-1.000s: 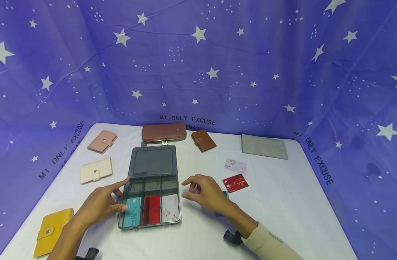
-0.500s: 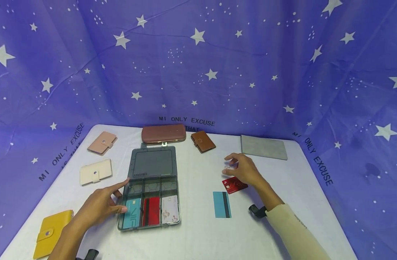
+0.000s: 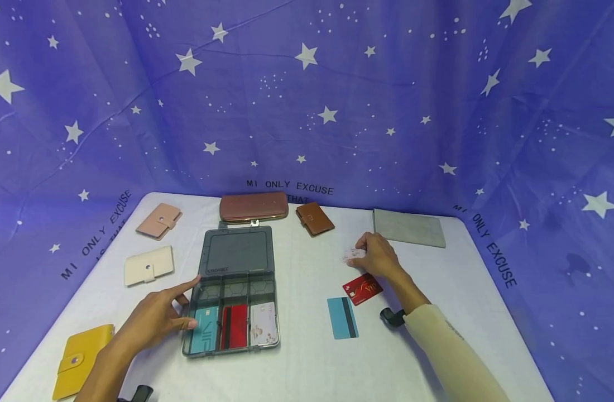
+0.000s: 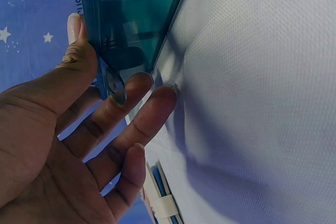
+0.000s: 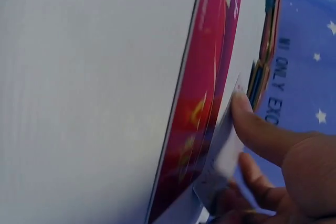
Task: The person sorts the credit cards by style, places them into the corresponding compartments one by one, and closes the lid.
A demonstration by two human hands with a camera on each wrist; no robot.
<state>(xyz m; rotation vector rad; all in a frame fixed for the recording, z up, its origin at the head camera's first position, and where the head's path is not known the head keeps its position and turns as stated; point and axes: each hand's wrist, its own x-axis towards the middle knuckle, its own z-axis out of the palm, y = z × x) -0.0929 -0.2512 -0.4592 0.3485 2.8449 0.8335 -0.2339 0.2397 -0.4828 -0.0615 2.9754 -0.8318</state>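
Observation:
A smoky clear plastic box (image 3: pixel 236 249) lies with its lid folded back. Its front compartments hold a teal card (image 3: pixel 204 329), a red card with a dark stripe (image 3: pixel 234 326) and a white flowered card (image 3: pixel 263 322). My left hand (image 3: pixel 148 319) grips the box's left side, thumb at the rim and fingers along the outer wall (image 4: pixel 136 24). Right of the box, my right hand (image 3: pixel 381 257) pinches another white flowered card (image 3: pixel 352 255) between thumb and fingers. In the right wrist view that card (image 5: pixel 223 153) is tilted up, partly hidden by the fingers.
A red VIP card (image 3: pixel 363 288) and a blue striped card (image 3: pixel 343 318) lie nearer than the right hand. Around them sit a grey wallet (image 3: pixel 409 228), brown card holder (image 3: pixel 314 218), maroon purse (image 3: pixel 254 206), and pink (image 3: pixel 159 221), cream (image 3: pixel 148 265) and yellow (image 3: pixel 82 362) holders.
My right hand has moved from beside the box out to the right and back, and has taken hold of the white card. The red card has turned slightly. The left hand stays put.

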